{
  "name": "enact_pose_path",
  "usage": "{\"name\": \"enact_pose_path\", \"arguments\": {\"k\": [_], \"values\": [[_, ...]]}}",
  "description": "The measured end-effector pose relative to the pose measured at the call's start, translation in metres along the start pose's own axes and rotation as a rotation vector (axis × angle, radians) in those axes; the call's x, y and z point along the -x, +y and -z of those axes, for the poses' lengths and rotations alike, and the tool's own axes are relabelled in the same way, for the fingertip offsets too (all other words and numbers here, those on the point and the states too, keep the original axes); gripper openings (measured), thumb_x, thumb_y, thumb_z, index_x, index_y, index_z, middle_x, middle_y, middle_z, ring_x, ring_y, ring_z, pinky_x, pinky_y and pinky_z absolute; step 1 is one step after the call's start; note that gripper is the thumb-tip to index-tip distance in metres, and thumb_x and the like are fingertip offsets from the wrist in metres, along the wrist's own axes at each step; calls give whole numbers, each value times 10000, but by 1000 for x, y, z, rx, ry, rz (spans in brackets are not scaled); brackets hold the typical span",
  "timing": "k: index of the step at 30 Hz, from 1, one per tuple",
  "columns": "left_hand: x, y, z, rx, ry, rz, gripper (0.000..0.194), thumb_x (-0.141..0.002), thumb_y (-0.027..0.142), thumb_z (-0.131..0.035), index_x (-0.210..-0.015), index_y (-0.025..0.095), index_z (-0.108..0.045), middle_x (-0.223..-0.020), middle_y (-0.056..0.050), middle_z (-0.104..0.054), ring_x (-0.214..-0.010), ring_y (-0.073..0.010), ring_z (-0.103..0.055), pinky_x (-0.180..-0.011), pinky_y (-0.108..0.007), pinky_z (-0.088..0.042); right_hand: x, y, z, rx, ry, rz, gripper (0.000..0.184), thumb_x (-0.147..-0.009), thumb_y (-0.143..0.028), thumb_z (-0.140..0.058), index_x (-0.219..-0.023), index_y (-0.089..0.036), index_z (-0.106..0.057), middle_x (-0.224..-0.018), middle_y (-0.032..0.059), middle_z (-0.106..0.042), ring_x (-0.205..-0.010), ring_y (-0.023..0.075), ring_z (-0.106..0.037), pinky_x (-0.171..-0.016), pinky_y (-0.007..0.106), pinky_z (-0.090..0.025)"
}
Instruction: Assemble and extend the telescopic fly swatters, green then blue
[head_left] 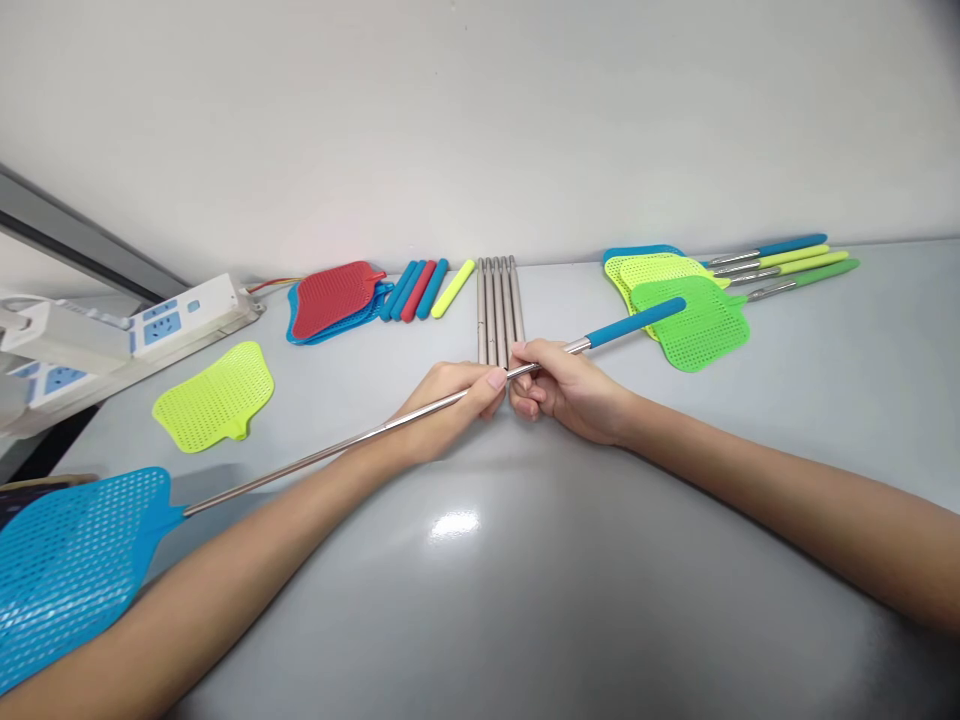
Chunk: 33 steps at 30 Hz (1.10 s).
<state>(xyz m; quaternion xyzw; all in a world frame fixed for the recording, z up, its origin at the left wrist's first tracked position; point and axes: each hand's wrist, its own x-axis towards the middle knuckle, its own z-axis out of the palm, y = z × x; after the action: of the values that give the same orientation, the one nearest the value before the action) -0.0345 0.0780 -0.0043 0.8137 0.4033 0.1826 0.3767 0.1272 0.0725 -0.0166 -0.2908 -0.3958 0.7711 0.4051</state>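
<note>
A blue fly swatter (pixel 330 450) with a long metal rod stretches across the middle, its blue perforated head low on the left and its blue grip on the right. My left hand (pixel 457 400) is closed on the rod near its middle, thumb on top. Close beside it, my right hand (pixel 562 385) pinches the rod just below the blue grip. Directly behind both hands lie several loose metal rods (pixel 499 310) side by side, their near ends partly hidden by the fingers.
Several coloured grip sleeves (pixel 424 290) lie near the wall, beside stacked red and blue swatter heads (pixel 334 300). A yellow swatter head (pixel 214 400) sits at left, before white power strips (pixel 161 325). Several swatters with short handles, a green swatter (pixel 694 325) topmost, overlap at right.
</note>
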Motion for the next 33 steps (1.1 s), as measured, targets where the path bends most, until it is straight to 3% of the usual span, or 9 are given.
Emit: {"name": "enact_pose_path", "arguments": {"k": [33], "values": [[0,-2,1,20,-4,-16,467,-880,408,-254,-564,141,-471,-561,32,-439,-548,-80,-402,-551,-204,-308,0,0,-1,7,7,-5,352,-807,-272,-420,-474,-157,-434,-403,-49,-326,-418,87,-405,-462,220,-325]]}}
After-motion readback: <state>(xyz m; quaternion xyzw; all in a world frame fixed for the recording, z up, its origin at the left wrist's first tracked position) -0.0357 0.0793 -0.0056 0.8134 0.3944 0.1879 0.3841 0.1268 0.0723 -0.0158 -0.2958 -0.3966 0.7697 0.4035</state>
